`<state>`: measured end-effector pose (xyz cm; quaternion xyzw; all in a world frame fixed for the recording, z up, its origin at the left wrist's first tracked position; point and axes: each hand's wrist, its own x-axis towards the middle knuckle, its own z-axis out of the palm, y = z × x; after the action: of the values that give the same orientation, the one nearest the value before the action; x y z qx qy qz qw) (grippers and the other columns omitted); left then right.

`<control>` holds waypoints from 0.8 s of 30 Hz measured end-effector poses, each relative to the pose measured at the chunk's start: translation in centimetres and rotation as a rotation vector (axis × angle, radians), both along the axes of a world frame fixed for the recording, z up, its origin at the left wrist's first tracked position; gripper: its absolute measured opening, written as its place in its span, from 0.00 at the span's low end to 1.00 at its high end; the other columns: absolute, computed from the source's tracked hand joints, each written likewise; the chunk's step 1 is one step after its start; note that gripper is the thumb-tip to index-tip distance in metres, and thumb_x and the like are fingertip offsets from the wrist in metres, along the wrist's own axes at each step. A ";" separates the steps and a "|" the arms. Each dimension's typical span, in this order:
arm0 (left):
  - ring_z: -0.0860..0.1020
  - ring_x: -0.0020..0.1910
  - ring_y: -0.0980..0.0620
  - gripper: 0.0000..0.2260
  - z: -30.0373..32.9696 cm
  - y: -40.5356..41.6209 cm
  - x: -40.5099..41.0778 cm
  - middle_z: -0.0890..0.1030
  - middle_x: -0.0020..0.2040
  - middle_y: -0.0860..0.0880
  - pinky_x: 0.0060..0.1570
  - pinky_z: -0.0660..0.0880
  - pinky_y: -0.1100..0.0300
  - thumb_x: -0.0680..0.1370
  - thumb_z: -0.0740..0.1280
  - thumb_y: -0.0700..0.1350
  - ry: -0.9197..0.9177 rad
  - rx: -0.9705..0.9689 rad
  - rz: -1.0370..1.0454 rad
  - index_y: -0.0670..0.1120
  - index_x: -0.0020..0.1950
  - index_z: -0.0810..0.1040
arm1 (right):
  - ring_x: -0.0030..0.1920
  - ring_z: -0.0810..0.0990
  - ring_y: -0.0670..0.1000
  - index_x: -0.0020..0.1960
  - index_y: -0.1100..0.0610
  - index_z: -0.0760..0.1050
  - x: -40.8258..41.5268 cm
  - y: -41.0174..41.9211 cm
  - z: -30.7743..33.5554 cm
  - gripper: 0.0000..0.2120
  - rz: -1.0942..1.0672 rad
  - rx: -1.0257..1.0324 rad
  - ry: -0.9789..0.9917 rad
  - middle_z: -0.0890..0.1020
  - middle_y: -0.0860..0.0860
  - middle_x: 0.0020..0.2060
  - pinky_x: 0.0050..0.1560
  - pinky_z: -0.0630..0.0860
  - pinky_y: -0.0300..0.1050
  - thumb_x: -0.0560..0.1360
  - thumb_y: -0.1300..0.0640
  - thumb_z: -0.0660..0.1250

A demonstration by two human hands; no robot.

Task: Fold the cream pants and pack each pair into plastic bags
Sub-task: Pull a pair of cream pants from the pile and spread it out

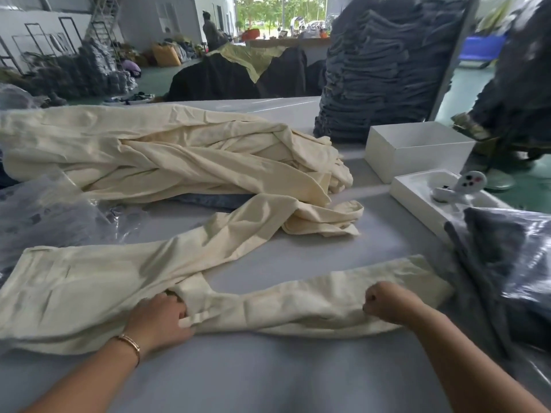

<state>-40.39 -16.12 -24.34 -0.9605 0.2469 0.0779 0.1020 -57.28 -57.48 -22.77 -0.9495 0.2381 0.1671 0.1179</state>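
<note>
Pants: cream pair (98,293) lies on the bench (268,377), long axis left-right.
Left hand (161,318): grips crotch fold.
Right hand (387,302): fist clenched on the near leg (298,305), nearer the hem.

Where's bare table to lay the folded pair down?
Bare table lies along the near edge between the forearms, and a smaller patch sits between the two legs of the spread pants. Crowded: cream pile behind, plastic bags left, white boxes and bagged dark garments right.
</note>
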 end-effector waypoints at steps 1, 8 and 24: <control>0.76 0.55 0.54 0.19 0.6 -1.4 0.0 0.78 0.51 0.57 0.50 0.69 0.59 0.64 0.59 0.68 -0.054 -0.030 -0.034 0.56 0.43 0.75 | 0.50 0.79 0.54 0.51 0.53 0.80 0.6 0.0 0.2 0.11 -0.018 -0.047 -0.077 0.80 0.53 0.51 0.42 0.70 0.40 0.71 0.51 0.64; 0.75 0.39 0.57 0.14 0.4 -6.6 -2.8 0.75 0.37 0.58 0.35 0.67 0.61 0.67 0.70 0.59 0.252 -0.216 -0.014 0.54 0.40 0.69 | 0.78 0.45 0.52 0.78 0.44 0.41 2.6 -1.1 -1.0 0.54 0.212 -0.089 -0.034 0.45 0.46 0.78 0.74 0.52 0.57 0.66 0.52 0.75; 0.82 0.38 0.43 0.16 6.4 -8.7 -4.1 0.83 0.46 0.47 0.32 0.78 0.56 0.69 0.61 0.44 -0.541 -0.748 -0.205 0.49 0.55 0.78 | 0.37 0.78 0.61 0.53 0.58 0.82 3.8 -5.2 10.9 0.23 0.127 -0.516 -1.351 0.79 0.57 0.36 0.39 0.71 0.49 0.60 0.69 0.65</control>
<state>-44.52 -24.80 -17.95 -0.8877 0.3162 -0.2799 -0.1833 -53.47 -62.69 -11.86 -0.8549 0.0895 -0.5110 0.0015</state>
